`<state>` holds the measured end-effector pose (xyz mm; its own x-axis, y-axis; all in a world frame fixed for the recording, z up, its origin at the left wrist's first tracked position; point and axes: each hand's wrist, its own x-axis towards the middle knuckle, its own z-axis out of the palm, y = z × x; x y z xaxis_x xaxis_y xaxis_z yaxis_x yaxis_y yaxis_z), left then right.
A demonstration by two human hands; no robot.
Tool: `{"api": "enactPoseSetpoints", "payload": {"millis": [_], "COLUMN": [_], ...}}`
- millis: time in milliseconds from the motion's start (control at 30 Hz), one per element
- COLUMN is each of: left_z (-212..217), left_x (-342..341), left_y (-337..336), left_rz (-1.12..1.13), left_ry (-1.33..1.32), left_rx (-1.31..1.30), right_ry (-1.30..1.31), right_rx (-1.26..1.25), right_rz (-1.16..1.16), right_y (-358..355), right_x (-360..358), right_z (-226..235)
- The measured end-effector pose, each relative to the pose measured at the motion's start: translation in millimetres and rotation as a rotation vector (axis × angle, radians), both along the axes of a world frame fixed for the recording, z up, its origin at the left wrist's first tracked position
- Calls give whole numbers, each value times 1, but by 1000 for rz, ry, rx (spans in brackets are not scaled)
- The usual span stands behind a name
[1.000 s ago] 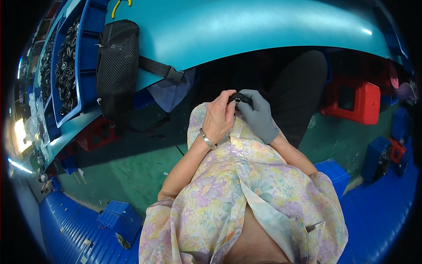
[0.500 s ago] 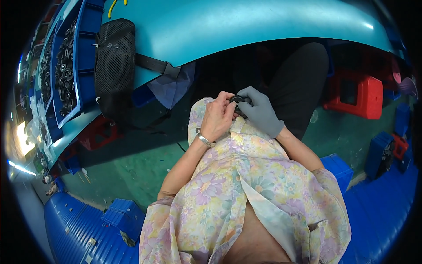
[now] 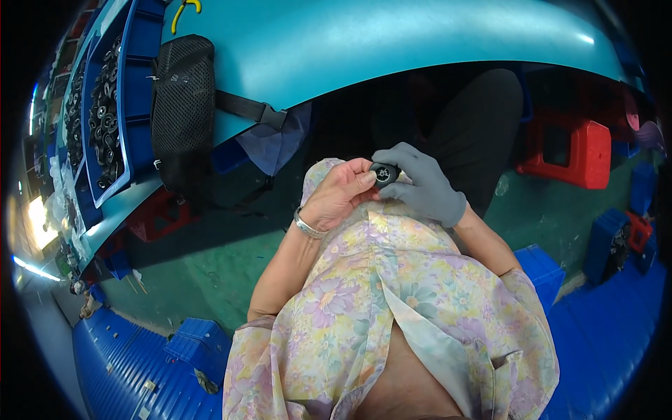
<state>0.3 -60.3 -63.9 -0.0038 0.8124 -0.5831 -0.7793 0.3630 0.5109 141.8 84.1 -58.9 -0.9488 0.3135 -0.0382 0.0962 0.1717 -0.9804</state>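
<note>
A small black wheel (image 3: pixel 383 175) with a pale-edged, spoked hub is held over my lap, its hub side facing up. My left hand (image 3: pixel 341 196), bare and with a silver bracelet at the wrist, pinches the wheel's left edge between thumb and fingers. From the other side, my right hand (image 3: pixel 423 185) in a grey glove closes round it, the fingers along its far edge and the thumb near its lower edge. The wheel's underside is hidden by the fingers.
On the turquoise table (image 3: pixel 392 42) lie a black mesh bag (image 3: pixel 183 98) with a buckled strap and yellow-handled pliers (image 3: pixel 183 12). A blue bin (image 3: pixel 129 91) at the left holds many small black parts. A red stool (image 3: pixel 591 154) stands at the right, with blue crates (image 3: pixel 199 343) behind.
The wheel has turned so its hub now faces up and shows more. My left hand has shifted slightly left and rolled; the gloved fingers have spread round the wheel.
</note>
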Motion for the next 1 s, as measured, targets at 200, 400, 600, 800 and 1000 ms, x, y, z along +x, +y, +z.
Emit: {"api": "enactPoseSetpoints", "payload": {"millis": [200, 400, 600, 800, 1000], "left_z": [4, 6, 21, 24, 33], "left_x": [2, 9, 10, 14, 18], "left_y": [3, 2, 5, 5, 12], "left_rz": [9, 64, 168, 110, 81], "left_ry": [-48, -68, -21, 267, 538], "left_rx": [30, 59, 109, 92, 58], "right_ry": [15, -13, 76, 97, 68], "right_rx": [-51, -24, -90, 103, 152], "right_rz": [-120, 20, -204, -59, -118], "right_y": [-7, 2, -2, 10, -5], "right_x": [-1, -1, -2, 3, 5], "right_z": [-5, 4, 9, 9, 21]}}
